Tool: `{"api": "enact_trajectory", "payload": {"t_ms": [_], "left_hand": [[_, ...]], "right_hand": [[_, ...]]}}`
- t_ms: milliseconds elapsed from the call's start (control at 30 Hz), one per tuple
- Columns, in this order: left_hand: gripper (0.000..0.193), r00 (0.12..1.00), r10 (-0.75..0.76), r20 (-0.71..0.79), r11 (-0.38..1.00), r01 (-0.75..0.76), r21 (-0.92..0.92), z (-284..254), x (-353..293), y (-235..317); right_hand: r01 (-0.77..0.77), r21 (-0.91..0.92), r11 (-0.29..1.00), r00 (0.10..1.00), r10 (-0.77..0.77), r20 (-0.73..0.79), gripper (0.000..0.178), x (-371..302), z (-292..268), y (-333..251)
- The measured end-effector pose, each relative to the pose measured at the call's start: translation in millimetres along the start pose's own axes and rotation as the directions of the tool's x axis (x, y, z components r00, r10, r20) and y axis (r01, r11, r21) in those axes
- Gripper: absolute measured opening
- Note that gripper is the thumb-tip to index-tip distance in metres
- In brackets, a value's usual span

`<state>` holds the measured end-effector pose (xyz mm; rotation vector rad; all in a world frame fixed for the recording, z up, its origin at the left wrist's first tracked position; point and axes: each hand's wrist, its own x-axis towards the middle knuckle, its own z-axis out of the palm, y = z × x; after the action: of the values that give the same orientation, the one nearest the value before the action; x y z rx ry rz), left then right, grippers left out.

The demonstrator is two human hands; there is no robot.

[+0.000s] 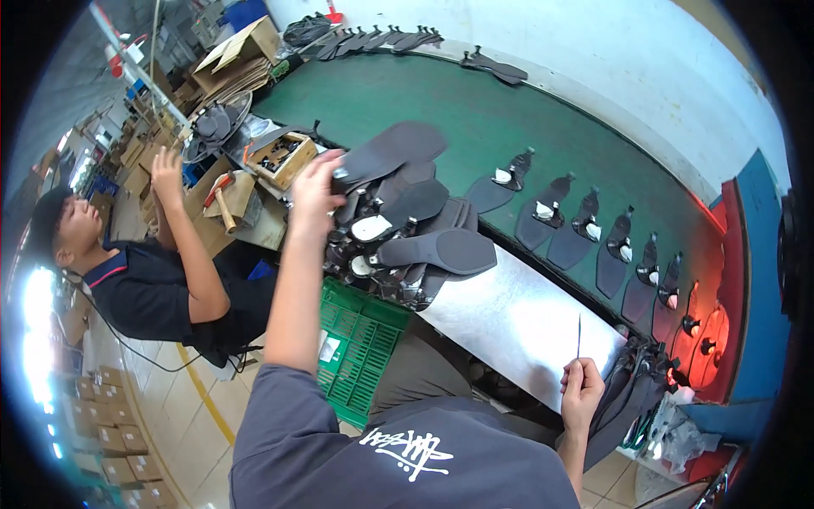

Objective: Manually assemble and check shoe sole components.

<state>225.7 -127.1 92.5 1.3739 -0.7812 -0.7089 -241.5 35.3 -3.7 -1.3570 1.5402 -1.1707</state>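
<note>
My left hand is closed on the heel end of a dark shoe sole, slightly blurred, raised over a heap of similar soles. White pieces show among the heap. In front of me on the right, my right hand pinches a thin dark stick-like tool that points upward; its exact kind is too fine to make out. Beneath both hands runs a shiny metal worktop.
Dark soles with white pieces line the green conveyor belt, leading to a red-lit opening. A green crate, a wooden box, a hammer and a co-worker are to the left. Dark straps lie at right.
</note>
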Motion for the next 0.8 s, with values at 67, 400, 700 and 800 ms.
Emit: {"api": "enact_trajectory", "payload": {"t_ms": [67,400,700,800], "left_hand": [[0.039,0.983,0.118,-0.142,0.907,-0.049,0.418,-19.1,-8.0,19.0],[0.062,0.818,0.341,0.463,0.596,-0.569,0.567,156.5,-13.1,-18.9],[0.077,0.974,0.119,0.191,0.334,-0.220,0.916,310.1,27.7,-161.4],[0.070,0.944,0.238,0.227,0.607,-0.327,0.724,309.8,30.2,-170.9]], "right_hand": [[-0.068,0.008,0.998,0.997,0.068,-0.025,0.017,1.1,-10.7,13.1],[-0.125,-0.554,0.823,0.970,-0.017,-0.243,0.034,41.3,-37.9,27.8],[0.010,-0.608,0.794,0.965,-0.168,-0.203,0.050,39.4,-36.9,26.4],[0.091,-0.621,0.779,0.924,-0.298,-0.239,0.049,31.7,-37.7,27.1]]}}
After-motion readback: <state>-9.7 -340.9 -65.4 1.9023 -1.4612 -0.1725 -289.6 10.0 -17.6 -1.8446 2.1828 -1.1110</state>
